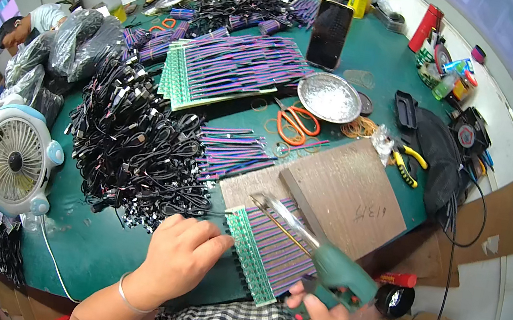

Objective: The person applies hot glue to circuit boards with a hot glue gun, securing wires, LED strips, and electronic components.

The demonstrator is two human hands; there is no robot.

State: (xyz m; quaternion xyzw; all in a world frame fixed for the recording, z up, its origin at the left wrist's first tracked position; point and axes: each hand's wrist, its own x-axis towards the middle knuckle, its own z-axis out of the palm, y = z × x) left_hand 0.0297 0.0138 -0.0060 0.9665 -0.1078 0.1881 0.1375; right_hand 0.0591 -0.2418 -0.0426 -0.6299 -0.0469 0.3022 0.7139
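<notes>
My right hand (pixel 326 319) grips a green soldering gun (pixel 341 269) by its handle. The gun's metal tip and thin wire guide point up and left over a green circuit-board strip (pixel 249 254) with rows of purple, pink and black wires (pixel 285 250). Just left of the strip, my left hand (pixel 181 257) is closed, fingers and thumb pressed together near its upper edge; whatever they pinch is hidden. A brown board (pixel 241 188) lies partly under the wires, with a thicker brown block (pixel 351 200) on it.
Black cables (pixel 137 140) heap on the left beside a small fan (pixel 14 157). Farther back are more wired circuit boards (pixel 238 69), orange scissors (pixel 296 123), a metal dish (pixel 329 97) and a phone (pixel 329 34). Yellow-black pliers (pixel 408 165) lie right. Another person (pixel 28 27) sits far left.
</notes>
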